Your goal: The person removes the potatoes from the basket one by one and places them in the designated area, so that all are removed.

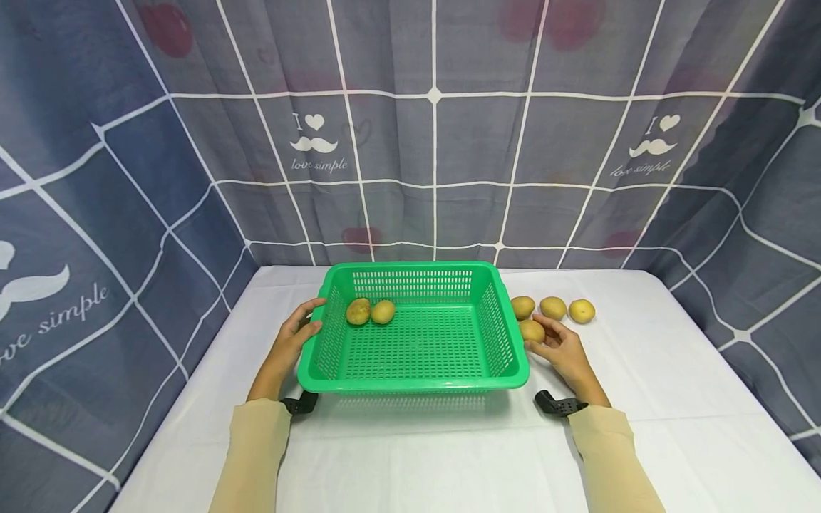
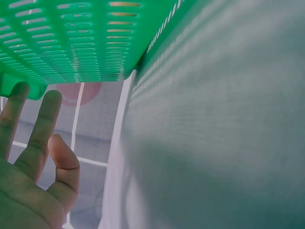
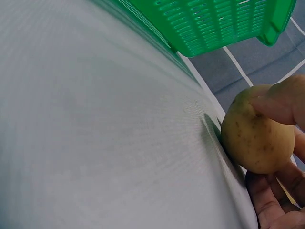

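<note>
A green plastic basket (image 1: 410,385) with slotted walls stands on the table, and two potatoes lie inside near its left wall, a darker potato (image 1: 358,311) and a paler potato (image 1: 383,312). At the basket's left side is my left hand (image 1: 288,349), its fingers fairly straight at the rim; the left wrist view shows the fingertips (image 2: 50,102) by the rim, and contact is hard to tell. My right hand (image 1: 567,356) pinches a potato (image 3: 257,138) between thumb and fingers just right of the basket. This potato is at or close to the tabletop.
Behind the right hand lie three more potatoes: one by the basket wall (image 1: 522,307), a middle potato (image 1: 553,308) and a yellower potato (image 1: 581,311). White cloth (image 1: 680,399) covers the table. A grey-blue checked curtain (image 1: 398,142) hangs behind and at both sides.
</note>
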Demonstrator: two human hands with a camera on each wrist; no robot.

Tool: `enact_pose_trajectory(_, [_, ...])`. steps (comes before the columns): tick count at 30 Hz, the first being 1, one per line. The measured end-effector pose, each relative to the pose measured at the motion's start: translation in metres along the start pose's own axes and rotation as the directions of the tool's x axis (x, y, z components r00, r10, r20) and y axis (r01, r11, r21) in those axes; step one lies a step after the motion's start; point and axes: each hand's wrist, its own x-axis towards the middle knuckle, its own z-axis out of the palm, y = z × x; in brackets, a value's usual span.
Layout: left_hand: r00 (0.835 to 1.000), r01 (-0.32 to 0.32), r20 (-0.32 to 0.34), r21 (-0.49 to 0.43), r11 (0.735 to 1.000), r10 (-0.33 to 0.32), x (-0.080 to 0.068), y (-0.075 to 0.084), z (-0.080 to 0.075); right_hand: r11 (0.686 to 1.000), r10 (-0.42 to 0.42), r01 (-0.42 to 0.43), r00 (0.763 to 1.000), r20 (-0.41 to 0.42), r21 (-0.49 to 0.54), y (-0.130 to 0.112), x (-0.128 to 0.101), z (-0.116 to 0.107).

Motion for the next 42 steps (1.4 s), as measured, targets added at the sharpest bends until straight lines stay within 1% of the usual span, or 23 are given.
enact_pose_trajectory(11, [1.000, -0.007, -0.003, -0.013, 1.000, 0.007, 0.0014, -0.0005, 0.0007, 0.999, -0.030, 0.031, 0.999, -0.020, 0.022, 0.0006, -0.0005, -0.0005])
enact_pose_trajectory(23, [1.000, -0.006, 0.005, -0.018, 1.000, 0.006, 0.0013, -0.0005, -0.0001, 0.999, -0.007, 0.008, 1.000, -0.027, 0.035, -0.0014, -0.0012, -0.0013])
enact_pose_trajectory(31, [1.000, 0.016, -0.003, -0.017, 1.000, -0.016, 0.0029, -0.0012, -0.0001, 1.000, 0.008, -0.007, 0.999, -0.049, 0.026, -0.0028, -0.0020, -0.0010])
enact_pose_trajectory(34, [1.000, 0.015, -0.007, -0.019, 1.000, -0.015, 0.0026, -0.0018, 0.0000, 1.000, -0.021, 0.023, 0.997, -0.077, 0.016, -0.0031, -0.0010, -0.0002])
enact_pose_trajectory(38, [1.000, 0.009, -0.005, -0.021, 1.000, -0.009, 0.0024, -0.0020, -0.0002, 0.997, -0.080, 0.082, 0.990, -0.119, 0.011, -0.0051, 0.0008, 0.0013])
enact_pose_trajectory(42, [1.000, 0.001, 0.001, -0.019, 1.000, -0.001, 0.0023, -0.0023, -0.0004, 0.991, -0.122, 0.127, 0.983, -0.140, 0.030, -0.0092, 0.0013, 0.0007])
